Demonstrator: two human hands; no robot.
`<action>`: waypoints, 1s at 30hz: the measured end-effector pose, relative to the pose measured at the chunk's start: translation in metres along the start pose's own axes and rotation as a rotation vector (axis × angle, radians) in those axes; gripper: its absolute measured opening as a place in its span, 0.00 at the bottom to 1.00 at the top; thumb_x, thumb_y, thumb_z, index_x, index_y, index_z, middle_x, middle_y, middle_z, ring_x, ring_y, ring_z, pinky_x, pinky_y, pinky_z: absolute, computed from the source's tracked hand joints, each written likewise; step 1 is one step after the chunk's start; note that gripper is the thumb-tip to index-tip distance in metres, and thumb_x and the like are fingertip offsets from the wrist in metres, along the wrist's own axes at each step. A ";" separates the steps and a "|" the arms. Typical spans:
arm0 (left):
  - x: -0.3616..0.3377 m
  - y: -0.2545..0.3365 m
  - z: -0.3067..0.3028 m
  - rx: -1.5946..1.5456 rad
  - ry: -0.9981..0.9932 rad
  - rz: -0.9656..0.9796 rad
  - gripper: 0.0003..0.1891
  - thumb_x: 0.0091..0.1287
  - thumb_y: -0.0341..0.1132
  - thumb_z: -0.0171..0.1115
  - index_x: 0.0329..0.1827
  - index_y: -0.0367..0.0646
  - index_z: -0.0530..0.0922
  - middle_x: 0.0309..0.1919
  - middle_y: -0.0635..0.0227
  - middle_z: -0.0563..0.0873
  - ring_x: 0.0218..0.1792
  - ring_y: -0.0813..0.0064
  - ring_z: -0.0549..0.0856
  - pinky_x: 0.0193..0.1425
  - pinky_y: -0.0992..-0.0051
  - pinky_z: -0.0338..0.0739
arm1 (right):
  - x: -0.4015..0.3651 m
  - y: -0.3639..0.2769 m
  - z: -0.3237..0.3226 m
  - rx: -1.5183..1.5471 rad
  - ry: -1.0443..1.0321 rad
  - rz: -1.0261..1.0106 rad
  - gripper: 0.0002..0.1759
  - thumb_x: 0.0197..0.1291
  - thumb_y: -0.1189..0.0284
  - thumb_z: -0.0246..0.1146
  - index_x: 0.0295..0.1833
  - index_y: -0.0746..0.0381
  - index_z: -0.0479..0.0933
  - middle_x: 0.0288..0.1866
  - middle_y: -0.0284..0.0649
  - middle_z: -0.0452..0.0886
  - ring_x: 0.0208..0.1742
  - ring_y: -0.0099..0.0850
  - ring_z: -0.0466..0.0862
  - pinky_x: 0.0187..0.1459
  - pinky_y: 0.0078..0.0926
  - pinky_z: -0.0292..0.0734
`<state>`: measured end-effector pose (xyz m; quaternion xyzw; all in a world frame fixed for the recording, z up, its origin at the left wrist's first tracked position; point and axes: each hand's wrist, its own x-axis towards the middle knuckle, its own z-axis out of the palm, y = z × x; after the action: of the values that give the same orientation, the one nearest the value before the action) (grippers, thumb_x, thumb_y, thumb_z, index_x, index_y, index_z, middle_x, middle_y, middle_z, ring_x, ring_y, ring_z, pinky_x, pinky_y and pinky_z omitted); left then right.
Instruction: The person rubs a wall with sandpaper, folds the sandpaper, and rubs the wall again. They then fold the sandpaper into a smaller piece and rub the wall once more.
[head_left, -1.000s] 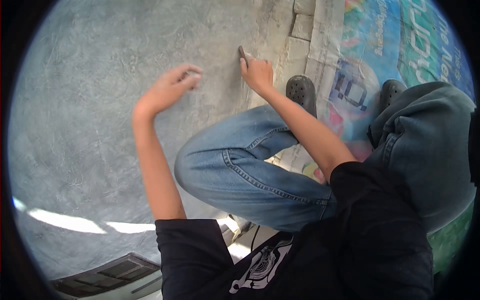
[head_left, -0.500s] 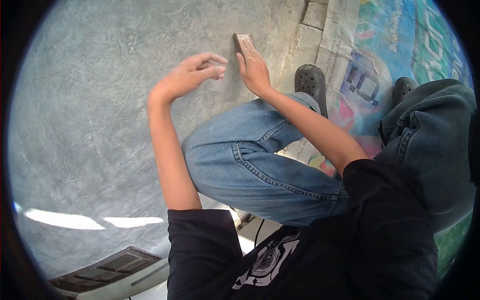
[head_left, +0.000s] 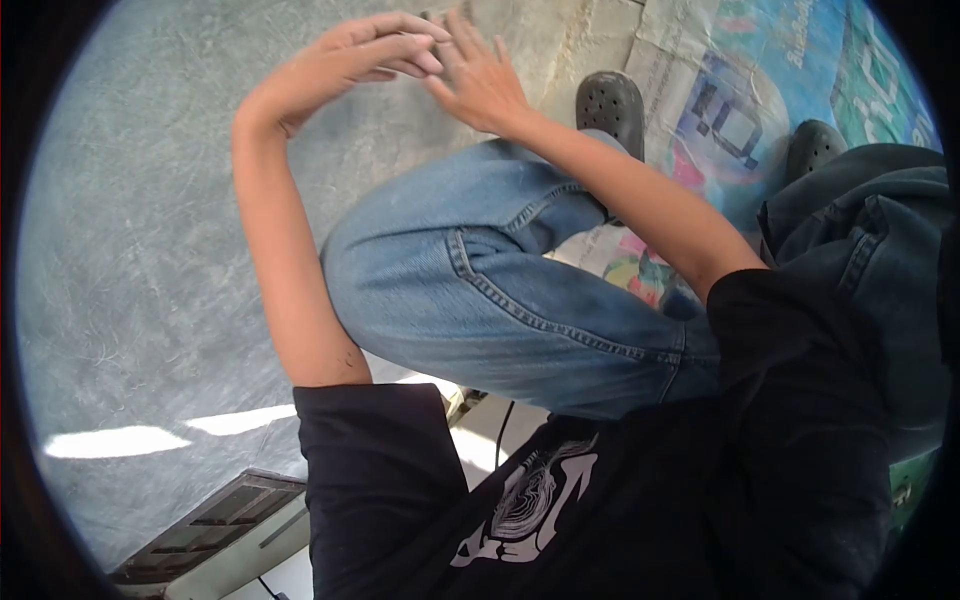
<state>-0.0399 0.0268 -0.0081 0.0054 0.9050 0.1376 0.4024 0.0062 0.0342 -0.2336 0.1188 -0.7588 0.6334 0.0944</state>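
Note:
My right hand is up near the top edge of the view, fingers spread over a small dark-edged sanding block against the grey plastered wall. Most of the block is hidden behind both hands. Pale dust coats the fingers. My left hand is bent at the wrist and holds nothing. Its fingers are stretched out toward the right hand and overlap it in this view.
My bent leg in blue jeans lies below the hands. A dark clog rests by a printed banner sheet on the right. At lower left are a brown window frame and patches of sunlight.
Both hands have moved up in the view, the left one also leftward. The block, plainly visible under the right fingers before, is now mostly covered. The left fingers have straightened.

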 end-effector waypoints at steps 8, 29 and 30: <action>0.001 0.000 -0.001 -0.066 0.033 -0.010 0.23 0.68 0.51 0.51 0.59 0.48 0.75 0.42 0.65 0.84 0.50 0.73 0.81 0.63 0.71 0.70 | 0.013 0.004 0.002 -0.014 0.094 0.007 0.42 0.60 0.49 0.51 0.74 0.60 0.48 0.75 0.49 0.51 0.74 0.42 0.55 0.67 0.59 0.48; 0.007 0.012 -0.002 -0.192 0.346 0.141 0.21 0.68 0.42 0.52 0.61 0.42 0.73 0.43 0.65 0.84 0.52 0.71 0.81 0.62 0.69 0.71 | 0.035 -0.027 -0.008 0.000 -0.375 0.334 0.52 0.49 0.65 0.59 0.69 0.82 0.37 0.72 0.70 0.41 0.76 0.56 0.39 0.69 0.59 0.38; 0.007 0.013 -0.001 -0.198 0.343 0.111 0.21 0.68 0.42 0.52 0.60 0.42 0.73 0.43 0.65 0.84 0.52 0.71 0.81 0.62 0.69 0.71 | 0.034 -0.034 -0.009 -0.003 -0.372 0.327 0.52 0.49 0.65 0.59 0.69 0.82 0.37 0.72 0.70 0.41 0.76 0.56 0.39 0.69 0.59 0.38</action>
<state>-0.0470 0.0400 -0.0094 -0.0078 0.9406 0.2470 0.2328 -0.0162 0.0352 -0.1896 0.1087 -0.7733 0.6062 -0.1505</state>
